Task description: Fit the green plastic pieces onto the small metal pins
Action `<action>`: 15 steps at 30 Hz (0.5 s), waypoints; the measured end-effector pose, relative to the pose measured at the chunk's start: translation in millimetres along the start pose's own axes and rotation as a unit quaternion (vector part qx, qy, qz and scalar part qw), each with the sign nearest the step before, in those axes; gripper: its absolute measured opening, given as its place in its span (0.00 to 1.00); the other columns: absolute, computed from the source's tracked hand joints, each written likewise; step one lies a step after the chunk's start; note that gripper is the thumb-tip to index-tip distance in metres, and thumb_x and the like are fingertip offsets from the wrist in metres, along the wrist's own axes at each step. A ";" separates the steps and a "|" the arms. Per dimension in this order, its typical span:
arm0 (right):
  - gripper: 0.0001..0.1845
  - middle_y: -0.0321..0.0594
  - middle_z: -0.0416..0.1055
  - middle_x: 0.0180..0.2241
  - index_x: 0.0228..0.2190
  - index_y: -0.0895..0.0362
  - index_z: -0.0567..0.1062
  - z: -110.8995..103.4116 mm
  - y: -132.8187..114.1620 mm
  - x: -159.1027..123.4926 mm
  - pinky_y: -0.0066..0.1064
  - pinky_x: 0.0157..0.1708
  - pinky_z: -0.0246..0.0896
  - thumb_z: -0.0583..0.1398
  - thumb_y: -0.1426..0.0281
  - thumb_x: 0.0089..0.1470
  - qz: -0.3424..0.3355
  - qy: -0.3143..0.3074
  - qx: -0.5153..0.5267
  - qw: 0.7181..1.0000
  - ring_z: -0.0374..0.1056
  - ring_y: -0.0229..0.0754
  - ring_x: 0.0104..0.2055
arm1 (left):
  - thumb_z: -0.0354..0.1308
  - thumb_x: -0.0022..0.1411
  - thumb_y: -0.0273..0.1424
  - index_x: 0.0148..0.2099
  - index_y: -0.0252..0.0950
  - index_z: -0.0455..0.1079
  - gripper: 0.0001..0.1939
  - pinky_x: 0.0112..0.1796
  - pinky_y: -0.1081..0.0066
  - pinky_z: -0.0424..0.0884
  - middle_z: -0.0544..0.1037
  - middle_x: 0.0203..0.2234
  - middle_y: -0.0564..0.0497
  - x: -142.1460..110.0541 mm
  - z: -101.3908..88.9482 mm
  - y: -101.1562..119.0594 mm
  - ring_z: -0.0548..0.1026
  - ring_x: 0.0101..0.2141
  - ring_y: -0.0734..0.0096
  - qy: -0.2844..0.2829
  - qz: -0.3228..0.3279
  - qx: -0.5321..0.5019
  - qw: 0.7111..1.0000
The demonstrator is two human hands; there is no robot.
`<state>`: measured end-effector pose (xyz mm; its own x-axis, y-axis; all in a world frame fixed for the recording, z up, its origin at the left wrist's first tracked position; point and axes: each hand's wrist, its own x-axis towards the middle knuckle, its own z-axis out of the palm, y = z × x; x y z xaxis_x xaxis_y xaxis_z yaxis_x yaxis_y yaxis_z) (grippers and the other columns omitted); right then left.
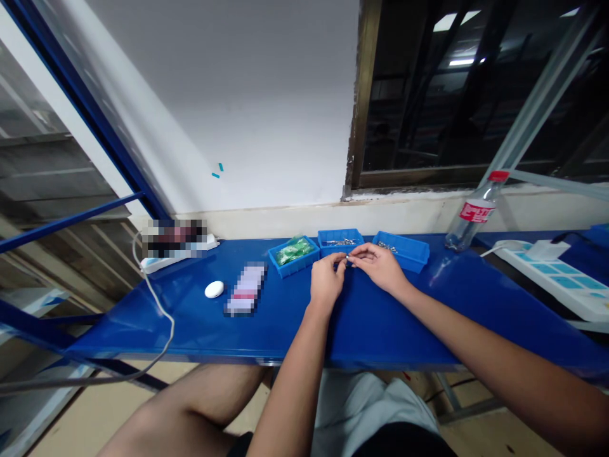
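**Close work at the blue bench (204, 336)**

I have the bench spanning my view, with a white power strip (566, 279) at its right end and a clear, red-capped bottle (476, 216) standing near the wall (266, 127). The left hand (328, 277) and the right hand (378, 270) meet around the middle. Behind them I count three blue boxes side by side: the left box (301, 264) with green packets (292, 251), the middle box (328, 249) with slim silvery parts (342, 242), and the right box (415, 261) with small metal pieces (386, 246). Further left lie a pixelated phone-like slab (246, 290) and, just beside it, a white oval object (214, 289). Smallest is the small pale piece (348, 256), just in front of the middle box; I see the right fingers pinching it. The left fingers curl right against that spot, though I can't tell whether they grip it too.
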<state>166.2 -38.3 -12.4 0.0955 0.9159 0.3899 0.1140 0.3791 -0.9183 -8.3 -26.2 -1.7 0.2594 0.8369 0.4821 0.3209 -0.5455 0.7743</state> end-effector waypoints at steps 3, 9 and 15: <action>0.19 0.43 0.80 0.37 0.37 0.55 0.78 -1.7 1.6 -0.4 0.40 0.44 0.78 0.71 0.55 0.52 -0.019 -0.009 -0.048 0.999 0.78 0.46 0.41 | 0.59 0.68 0.26 0.49 0.40 0.81 0.12 0.52 0.61 0.78 0.85 0.46 0.46 0.4 0.1 0.6 0.84 0.43 0.61 0.004 0.007 0.001 1.000; 0.12 0.42 0.76 0.36 0.39 0.54 0.76 0.1 2.4 -0.2 0.35 0.38 0.75 0.66 0.62 0.55 -0.050 -0.016 -0.104 0.993 0.75 0.44 0.38 | 0.58 0.67 0.22 0.49 0.40 0.79 0.13 0.46 0.66 0.79 0.86 0.42 0.48 0.0 -1.0 4.4 0.84 0.41 0.65 -0.002 0.003 -0.015 1.000; 0.10 0.41 0.75 0.35 0.40 0.54 0.79 0.2 -0.4 -1.4 0.35 0.35 0.73 0.63 0.68 0.55 -0.079 -0.036 -0.188 0.978 0.72 0.43 0.35 | 0.60 0.65 0.23 0.43 0.39 0.75 0.07 0.41 0.70 0.76 0.84 0.37 0.50 -0.9 -1.3 7.1 0.83 0.39 0.66 0.013 -0.003 -0.018 1.000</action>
<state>165.9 -39.7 -12.6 -0.0202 0.8623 0.5060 0.4795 0.4525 -0.7519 -7.4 -30.7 3.9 0.2346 0.8411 0.4873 0.2896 -0.5390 0.7910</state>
